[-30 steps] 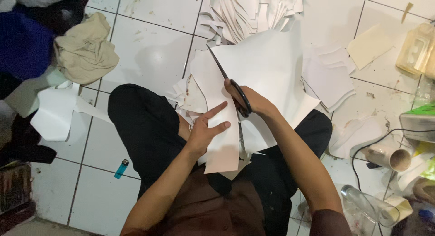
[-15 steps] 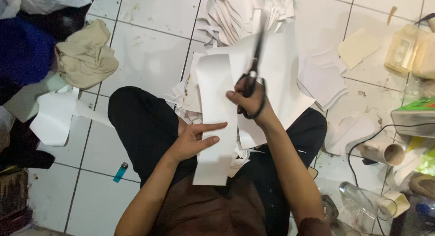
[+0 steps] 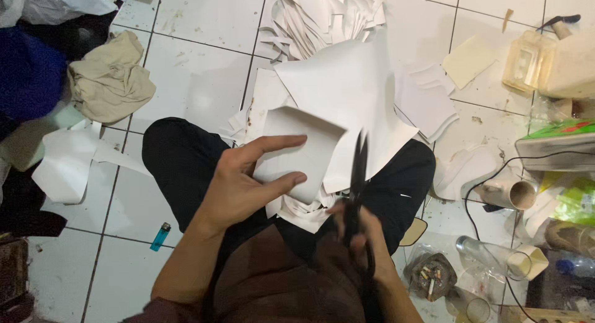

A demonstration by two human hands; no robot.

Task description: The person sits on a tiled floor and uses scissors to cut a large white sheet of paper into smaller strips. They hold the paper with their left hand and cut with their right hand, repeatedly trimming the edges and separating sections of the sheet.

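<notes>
Gripping black scissors [image 3: 357, 186] at six o'clock, the right hand [image 3: 359, 233] is closed round the handles, blades pointing up. Just left, toward nine o'clock, the left hand [image 3: 245, 183] pinches a white paper piece [image 3: 297, 152] between thumb and fingers. Farther off at twelve o'clock, a heap of white offcuts [image 3: 322, 19] lies on the tiled floor [image 3: 204, 25].

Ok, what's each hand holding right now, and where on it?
Left hand pinches a white paper piece at its lower-left edge. Right hand grips black scissors by the handles, blades up.
</notes>
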